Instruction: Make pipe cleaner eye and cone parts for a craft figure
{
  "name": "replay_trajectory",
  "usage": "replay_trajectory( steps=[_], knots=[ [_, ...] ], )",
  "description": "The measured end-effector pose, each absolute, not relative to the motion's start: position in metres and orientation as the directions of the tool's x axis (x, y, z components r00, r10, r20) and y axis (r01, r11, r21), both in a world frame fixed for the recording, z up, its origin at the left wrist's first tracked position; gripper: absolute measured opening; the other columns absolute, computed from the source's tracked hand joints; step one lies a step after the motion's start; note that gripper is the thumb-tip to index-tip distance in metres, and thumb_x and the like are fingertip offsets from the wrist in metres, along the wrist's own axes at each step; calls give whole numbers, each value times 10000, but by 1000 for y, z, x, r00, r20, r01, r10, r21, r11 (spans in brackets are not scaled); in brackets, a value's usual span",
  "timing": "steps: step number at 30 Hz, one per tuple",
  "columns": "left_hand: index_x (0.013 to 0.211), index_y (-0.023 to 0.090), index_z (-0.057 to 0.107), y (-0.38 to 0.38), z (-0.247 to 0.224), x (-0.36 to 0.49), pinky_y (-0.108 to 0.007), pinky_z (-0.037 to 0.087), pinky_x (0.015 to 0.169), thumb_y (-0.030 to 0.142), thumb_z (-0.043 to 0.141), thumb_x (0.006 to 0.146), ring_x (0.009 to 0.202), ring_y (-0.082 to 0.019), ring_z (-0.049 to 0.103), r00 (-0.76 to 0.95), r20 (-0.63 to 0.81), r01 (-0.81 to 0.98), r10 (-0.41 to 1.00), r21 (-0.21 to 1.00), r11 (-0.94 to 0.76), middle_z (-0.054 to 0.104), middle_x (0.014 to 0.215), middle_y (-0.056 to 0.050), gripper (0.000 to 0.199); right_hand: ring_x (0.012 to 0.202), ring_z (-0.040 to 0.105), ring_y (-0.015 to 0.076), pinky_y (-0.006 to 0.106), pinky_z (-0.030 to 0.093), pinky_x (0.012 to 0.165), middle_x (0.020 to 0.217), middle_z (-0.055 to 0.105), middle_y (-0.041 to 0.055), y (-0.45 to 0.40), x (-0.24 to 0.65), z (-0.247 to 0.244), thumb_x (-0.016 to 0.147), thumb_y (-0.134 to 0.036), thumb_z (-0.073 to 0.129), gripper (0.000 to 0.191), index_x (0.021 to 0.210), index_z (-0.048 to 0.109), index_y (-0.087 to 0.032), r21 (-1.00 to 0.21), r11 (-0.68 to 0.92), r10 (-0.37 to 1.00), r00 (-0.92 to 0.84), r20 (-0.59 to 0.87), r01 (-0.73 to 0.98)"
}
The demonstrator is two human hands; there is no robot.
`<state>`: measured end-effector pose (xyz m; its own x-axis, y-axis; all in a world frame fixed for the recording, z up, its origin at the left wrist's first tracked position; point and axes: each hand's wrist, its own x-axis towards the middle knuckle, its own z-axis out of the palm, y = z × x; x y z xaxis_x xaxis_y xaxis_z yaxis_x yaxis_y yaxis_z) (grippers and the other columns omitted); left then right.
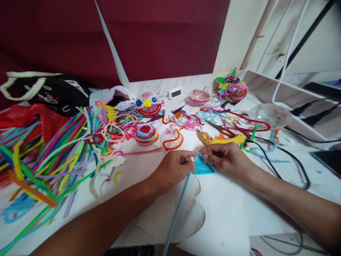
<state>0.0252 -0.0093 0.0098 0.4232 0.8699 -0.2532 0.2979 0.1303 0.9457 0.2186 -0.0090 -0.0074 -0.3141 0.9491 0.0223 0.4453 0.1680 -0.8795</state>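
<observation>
At the near edge of the white counter [226, 227], your long light-blue fuzzy stem [174, 213] slants down and runs over the rim. It passes across a white paper sheet with a wavy cut edge [183, 213]. White surface stretches between your forearms, from that edge up to the flat light-blue panel of side-by-side fuzzy stems [204, 168], which sits between your hands. Your left hand [173, 166] has a narrow grip, pinching the long stem at the panel's left side; your right hand [226, 160] also pinches narrowly, at the panel's far tip.

On your left, a heap of multicoloured fuzzy stems [61, 160] crowds the room there. On your right, a black cable [293, 154] loops beyond your forearm. Just past your right hand lies a yellow curved-handled tool [226, 139], limiting reach. Farther, a clear plastic half-ball with an orange strip [172, 139] sits left of it, and a small white digital clock [175, 93] stands near the far raised edge.
</observation>
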Motion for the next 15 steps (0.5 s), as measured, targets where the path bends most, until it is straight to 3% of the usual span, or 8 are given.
replay_trajectory(
  steps=[8,15],
  knots=[
    [1190,99,575,-10,9,24,-205,334,481,239,560,751,485,-64,440,434,-208,297,876,952,79,594,659,2,461,550,427,98,215,331,471,653,565,11,-11,219,-4,825,-353,530,271,849,672,-123,-861,176,954,-298,29,478],
    [1146,116,595,-9,8,24,-199,366,482,245,579,747,507,-76,490,383,-166,334,909,942,31,605,664,-3,419,590,510,126,231,392,500,714,602,22,-11,222,-9,818,-325,538,276,1003,632,-144,-858,164,956,-294,16,487]
  ],
)
